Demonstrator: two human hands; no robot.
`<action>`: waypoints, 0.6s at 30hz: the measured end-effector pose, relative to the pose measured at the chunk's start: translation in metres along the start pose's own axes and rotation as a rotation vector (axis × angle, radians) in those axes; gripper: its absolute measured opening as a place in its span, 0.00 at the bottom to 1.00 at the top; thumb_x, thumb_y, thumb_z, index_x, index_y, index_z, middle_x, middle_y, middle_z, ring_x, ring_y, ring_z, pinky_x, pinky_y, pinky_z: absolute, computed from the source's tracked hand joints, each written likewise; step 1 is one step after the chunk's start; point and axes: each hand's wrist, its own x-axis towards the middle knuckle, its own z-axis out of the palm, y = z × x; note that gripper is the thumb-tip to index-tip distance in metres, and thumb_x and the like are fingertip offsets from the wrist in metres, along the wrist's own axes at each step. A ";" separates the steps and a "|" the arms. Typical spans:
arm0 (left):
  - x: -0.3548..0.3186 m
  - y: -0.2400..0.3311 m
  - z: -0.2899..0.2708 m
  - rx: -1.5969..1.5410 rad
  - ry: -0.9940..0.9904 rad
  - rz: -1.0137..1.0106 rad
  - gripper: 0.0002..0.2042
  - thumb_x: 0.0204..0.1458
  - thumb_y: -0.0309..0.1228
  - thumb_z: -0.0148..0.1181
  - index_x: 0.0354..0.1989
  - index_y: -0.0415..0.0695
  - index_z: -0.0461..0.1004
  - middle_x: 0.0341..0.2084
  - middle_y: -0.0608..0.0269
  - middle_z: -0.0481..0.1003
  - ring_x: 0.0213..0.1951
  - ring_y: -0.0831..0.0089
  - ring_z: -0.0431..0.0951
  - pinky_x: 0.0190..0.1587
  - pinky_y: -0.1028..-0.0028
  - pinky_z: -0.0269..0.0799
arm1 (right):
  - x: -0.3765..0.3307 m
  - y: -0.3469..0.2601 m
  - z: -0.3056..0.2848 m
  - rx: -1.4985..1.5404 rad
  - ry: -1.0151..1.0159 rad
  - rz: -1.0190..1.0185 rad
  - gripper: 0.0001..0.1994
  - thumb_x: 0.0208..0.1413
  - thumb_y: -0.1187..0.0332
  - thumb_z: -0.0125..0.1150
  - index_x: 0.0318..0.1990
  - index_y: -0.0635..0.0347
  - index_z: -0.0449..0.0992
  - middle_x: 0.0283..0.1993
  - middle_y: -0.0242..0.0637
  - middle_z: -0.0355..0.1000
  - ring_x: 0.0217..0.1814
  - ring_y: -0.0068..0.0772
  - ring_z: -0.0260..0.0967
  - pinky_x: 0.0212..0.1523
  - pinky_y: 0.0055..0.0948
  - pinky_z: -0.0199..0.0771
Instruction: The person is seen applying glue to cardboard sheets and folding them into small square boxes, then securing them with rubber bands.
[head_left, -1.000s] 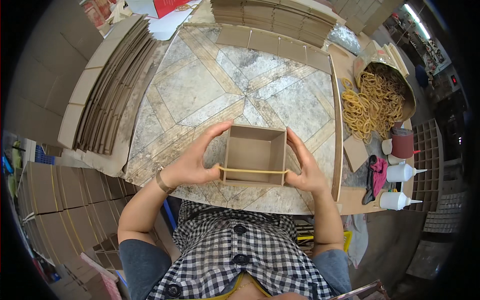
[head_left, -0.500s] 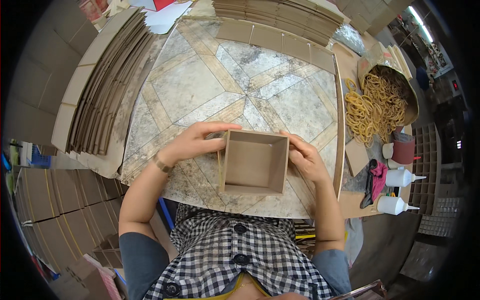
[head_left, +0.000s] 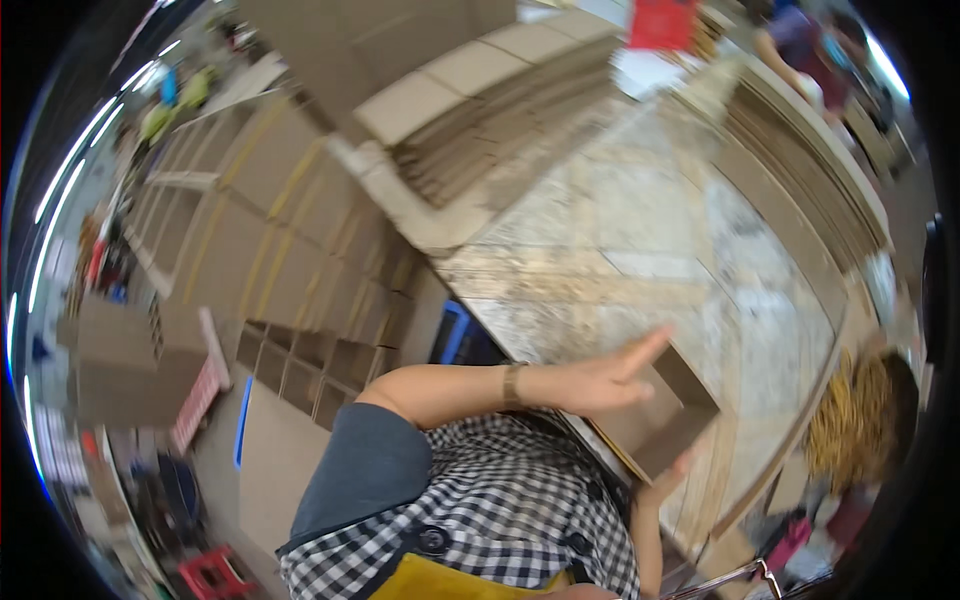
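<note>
An open-topped brown cardboard box (head_left: pixel 690 395) is tilted at the near edge of the table, its hollow inside showing. My left hand (head_left: pixel 600 385) reaches across its near left side, fingers stretched out and slightly blurred, overlapping the box wall. Whether the palm touches the box I cannot tell. Around the box's lower corner is my right hand (head_left: pixel 665 487), holding it from the near right side; some of its fingers are hidden behind the wall.
Stacked cardboard sheets (head_left: pixel 470 85) line the table's far left, with another stack (head_left: pixel 800 170) at the far right. Yellowish rubber bands (head_left: pixel 845 425) lie at right. Finished-looking boxes (head_left: pixel 290 225) are piled left of the table. Another person (head_left: pixel 815 55) is at the upper right.
My view has swung to the left, bringing the piled boxes and another person into sight. The box is now tilted close to my body, and my left hand lies across its near side.
</note>
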 end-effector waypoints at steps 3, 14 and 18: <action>-0.011 0.005 0.007 0.193 0.194 0.011 0.33 0.59 0.36 0.46 0.66 0.31 0.39 0.67 0.39 0.38 0.70 0.56 0.34 0.69 0.63 0.35 | -0.005 0.005 0.014 -0.353 0.097 -0.164 0.33 0.61 0.46 0.36 0.62 0.69 0.56 0.59 0.53 0.59 0.60 0.51 0.57 0.62 0.43 0.52; -0.178 0.055 0.025 0.702 0.366 -0.310 0.10 0.42 0.25 0.56 0.34 0.38 0.67 0.21 0.54 0.74 0.25 0.56 0.77 0.26 0.63 0.71 | 0.001 -0.085 0.109 0.115 -0.699 -0.404 0.32 0.63 0.43 0.34 0.44 0.70 0.69 0.43 0.44 0.66 0.44 0.35 0.63 0.48 0.31 0.63; -0.294 0.075 0.053 0.666 0.744 -0.674 0.07 0.50 0.31 0.55 0.37 0.46 0.71 0.19 0.52 0.73 0.25 0.51 0.75 0.27 0.58 0.70 | -0.016 -0.109 0.136 0.224 -1.021 -0.318 0.18 0.62 0.57 0.50 0.42 0.67 0.72 0.41 0.40 0.69 0.42 0.30 0.66 0.44 0.27 0.66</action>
